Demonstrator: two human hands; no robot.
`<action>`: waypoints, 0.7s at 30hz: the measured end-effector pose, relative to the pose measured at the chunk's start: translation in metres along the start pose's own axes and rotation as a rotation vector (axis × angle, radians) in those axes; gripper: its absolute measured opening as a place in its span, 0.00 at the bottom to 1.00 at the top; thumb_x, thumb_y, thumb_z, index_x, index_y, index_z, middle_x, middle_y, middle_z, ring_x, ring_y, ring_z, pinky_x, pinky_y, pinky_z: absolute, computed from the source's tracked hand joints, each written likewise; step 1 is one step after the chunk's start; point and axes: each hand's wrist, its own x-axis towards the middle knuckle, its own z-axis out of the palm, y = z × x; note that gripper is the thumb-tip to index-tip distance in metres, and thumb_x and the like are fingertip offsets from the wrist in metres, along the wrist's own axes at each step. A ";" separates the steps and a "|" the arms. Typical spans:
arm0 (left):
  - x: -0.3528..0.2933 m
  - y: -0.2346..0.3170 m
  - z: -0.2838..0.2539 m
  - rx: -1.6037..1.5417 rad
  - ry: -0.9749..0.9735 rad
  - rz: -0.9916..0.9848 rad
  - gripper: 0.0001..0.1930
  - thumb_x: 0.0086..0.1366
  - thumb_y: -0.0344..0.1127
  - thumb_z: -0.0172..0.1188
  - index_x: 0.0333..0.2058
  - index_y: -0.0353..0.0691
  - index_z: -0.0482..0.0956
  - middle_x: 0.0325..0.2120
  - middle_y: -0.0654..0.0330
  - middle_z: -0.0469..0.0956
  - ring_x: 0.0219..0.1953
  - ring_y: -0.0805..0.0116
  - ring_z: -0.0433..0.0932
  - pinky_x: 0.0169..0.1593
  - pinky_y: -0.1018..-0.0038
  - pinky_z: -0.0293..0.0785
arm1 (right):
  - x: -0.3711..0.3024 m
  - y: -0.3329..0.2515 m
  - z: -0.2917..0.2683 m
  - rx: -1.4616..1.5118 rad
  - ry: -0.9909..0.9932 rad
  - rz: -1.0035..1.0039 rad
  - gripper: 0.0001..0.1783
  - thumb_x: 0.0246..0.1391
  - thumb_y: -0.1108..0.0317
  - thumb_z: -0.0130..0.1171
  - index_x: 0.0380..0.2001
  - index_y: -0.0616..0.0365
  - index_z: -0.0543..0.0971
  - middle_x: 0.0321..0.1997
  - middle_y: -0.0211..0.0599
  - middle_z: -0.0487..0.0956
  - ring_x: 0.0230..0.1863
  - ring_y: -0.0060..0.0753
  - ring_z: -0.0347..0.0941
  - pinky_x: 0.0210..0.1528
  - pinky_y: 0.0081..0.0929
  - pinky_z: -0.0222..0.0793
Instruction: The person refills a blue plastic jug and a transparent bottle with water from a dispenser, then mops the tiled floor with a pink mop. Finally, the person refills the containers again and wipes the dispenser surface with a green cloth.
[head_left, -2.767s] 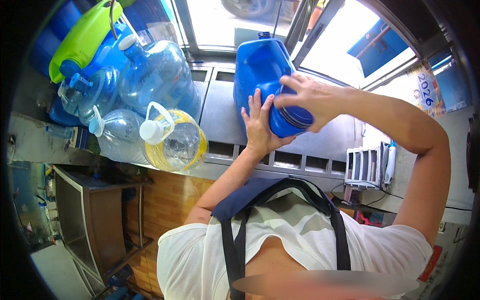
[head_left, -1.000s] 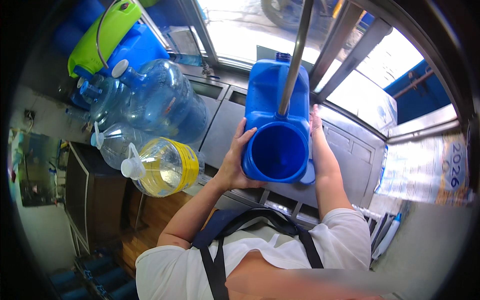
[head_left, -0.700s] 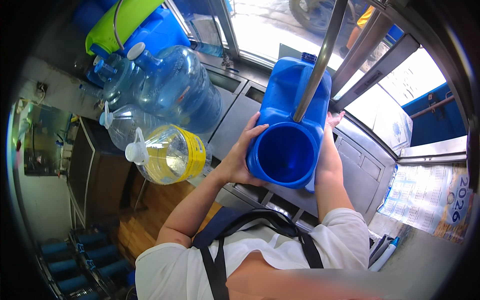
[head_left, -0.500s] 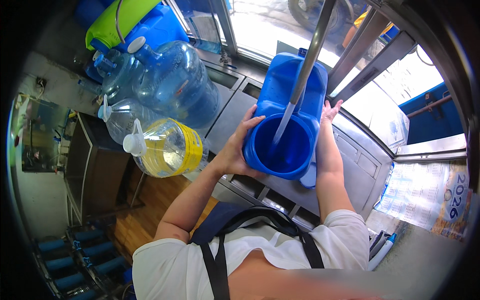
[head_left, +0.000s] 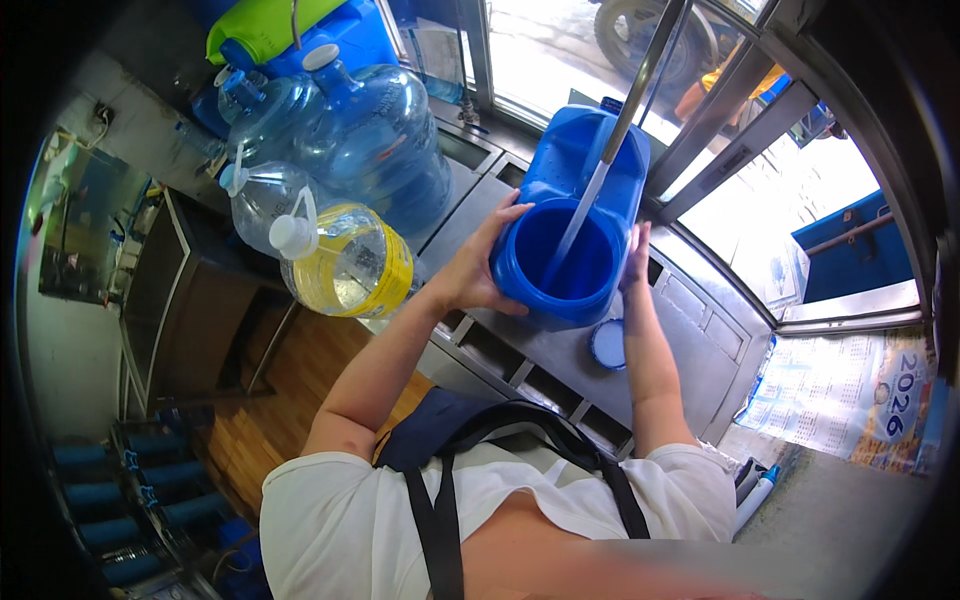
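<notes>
A blue plastic water container (head_left: 585,150) with a wide round mouth stands on the metal counter, its opening turned up toward me. Water (head_left: 578,232) runs in a stream from a metal pipe (head_left: 640,85) into that mouth. My left hand (head_left: 480,262) grips the container's left side, thumb near the bottom and fingers curled along the neck. On the opposite side, my right hand (head_left: 637,260) presses against the wall, its fingers partly hidden behind it. A round blue-rimmed cap (head_left: 608,344) lies on the counter beside the container, near my right forearm.
Left of the container stand a clear bottle with a yellow label (head_left: 350,262) and large blue water jugs (head_left: 375,150). A glass window with metal frames (head_left: 735,150) borders the counter's far side. Slots (head_left: 495,352) open in the counter's near part. A calendar (head_left: 830,390) hangs at right.
My right hand has drawn in from spread fingers at the container's far right to its near right side. The cap shows more fully now. Water keeps running; my left hand keeps its grip.
</notes>
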 end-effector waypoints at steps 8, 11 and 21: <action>-0.015 0.002 0.007 0.126 0.093 0.010 0.67 0.31 0.36 0.84 0.70 0.47 0.50 0.71 0.49 0.50 0.71 0.55 0.55 0.72 0.62 0.53 | -0.139 0.125 0.044 -0.026 0.574 -0.011 0.45 0.62 0.36 0.48 0.74 0.43 0.49 0.71 0.41 0.64 0.70 0.46 0.59 0.68 0.51 0.53; -0.043 0.010 0.011 0.373 0.210 -0.026 0.61 0.36 0.37 0.82 0.69 0.43 0.53 0.68 0.43 0.56 0.68 0.50 0.60 0.69 0.62 0.58 | -0.194 0.158 0.058 -0.302 0.540 0.265 0.29 0.60 0.53 0.55 0.62 0.49 0.68 0.55 0.38 0.73 0.52 0.36 0.70 0.47 0.41 0.68; -0.167 0.028 -0.062 0.782 1.082 0.506 0.26 0.55 0.30 0.72 0.51 0.30 0.72 0.46 0.54 0.73 0.47 0.63 0.73 0.55 0.66 0.69 | -0.237 0.160 0.095 -1.169 -0.427 0.179 0.19 0.52 0.59 0.67 0.43 0.59 0.82 0.36 0.36 0.84 0.37 0.31 0.80 0.41 0.30 0.75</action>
